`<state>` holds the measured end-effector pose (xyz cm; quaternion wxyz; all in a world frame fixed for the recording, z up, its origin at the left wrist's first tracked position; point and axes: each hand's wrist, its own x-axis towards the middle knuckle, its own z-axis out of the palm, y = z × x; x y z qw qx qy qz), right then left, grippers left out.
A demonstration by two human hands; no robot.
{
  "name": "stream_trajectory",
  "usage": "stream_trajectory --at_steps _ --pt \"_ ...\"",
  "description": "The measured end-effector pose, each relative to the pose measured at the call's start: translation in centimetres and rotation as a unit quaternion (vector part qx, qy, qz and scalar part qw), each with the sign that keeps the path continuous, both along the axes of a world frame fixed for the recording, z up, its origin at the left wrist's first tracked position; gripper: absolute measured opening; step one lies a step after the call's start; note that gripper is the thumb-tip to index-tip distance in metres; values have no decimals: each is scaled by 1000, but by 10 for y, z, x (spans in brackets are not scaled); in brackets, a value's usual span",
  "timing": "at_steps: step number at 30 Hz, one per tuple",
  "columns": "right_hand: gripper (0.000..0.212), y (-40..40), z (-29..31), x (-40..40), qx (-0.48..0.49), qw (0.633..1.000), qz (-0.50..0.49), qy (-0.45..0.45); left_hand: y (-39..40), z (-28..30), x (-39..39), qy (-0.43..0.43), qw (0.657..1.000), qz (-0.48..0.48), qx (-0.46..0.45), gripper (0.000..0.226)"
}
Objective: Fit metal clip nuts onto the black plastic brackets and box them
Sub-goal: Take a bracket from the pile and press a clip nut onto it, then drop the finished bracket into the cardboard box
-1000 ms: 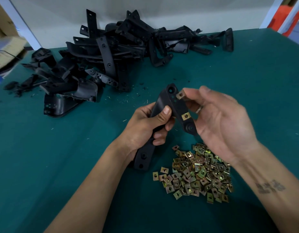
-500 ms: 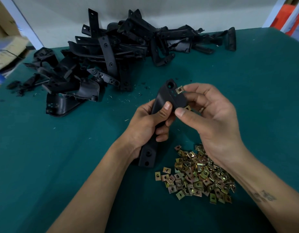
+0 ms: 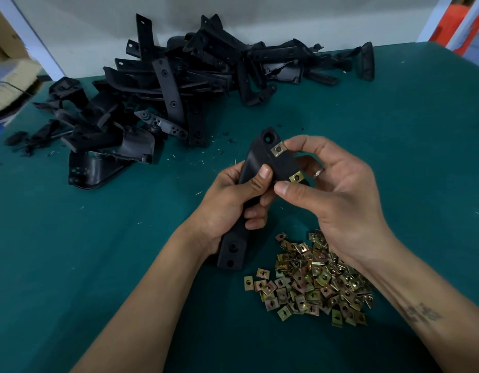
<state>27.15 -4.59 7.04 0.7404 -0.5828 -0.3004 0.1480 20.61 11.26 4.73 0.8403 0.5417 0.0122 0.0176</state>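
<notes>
My left hand (image 3: 233,203) grips a long black plastic bracket (image 3: 261,160) around its middle, held upright above the green table. Two brass-coloured clip nuts sit on the bracket's right edge: an upper clip nut (image 3: 278,149) near the top hole and a lower clip nut (image 3: 296,177). My right hand (image 3: 338,200) curls round the bracket's right side, its forefinger on the upper clip nut and its thumb just below the lower one. A pile of loose clip nuts (image 3: 311,278) lies on the table under my right wrist.
A big heap of black plastic brackets (image 3: 173,87) fills the back of the green table (image 3: 71,251), against a white wall. Cardboard boxes (image 3: 9,76) stand off the table's left edge. Small plastic shavings dot the cloth near the heap.
My right hand closed in on the bracket's right edge, thumb swinging under the lower clip nut and forefinger staying on the upper one. The left hand raised the bracket slightly and kept its grip.
</notes>
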Motion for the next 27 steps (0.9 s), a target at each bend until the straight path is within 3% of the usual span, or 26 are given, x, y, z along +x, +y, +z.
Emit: stream_trajectory --at_steps 5,10,14,17,21,24,27 --pt "41 2 -4 1 -38 998 -13 -44 0 -2 0 0 1000 11 -2 21" --pt "49 6 -6 -1 -105 990 -60 -72 -4 5 -4 29 996 71 -33 42" --pt "29 -4 17 -5 -114 993 -21 -36 -33 29 -15 11 979 203 -31 52" --pt "16 -28 24 -30 -107 992 -61 -22 -66 47 -25 -17 971 231 -50 54" --pt "8 -82 11 -84 -52 981 -188 -12 -146 47 -36 0 982 183 44 81" --pt "13 -151 -2 -104 -15 948 -313 54 -225 31 -49 -79 985 72 136 36" --pt "19 -232 -24 -126 -14 894 -409 181 -292 -2 -67 -26 977 -138 160 33"
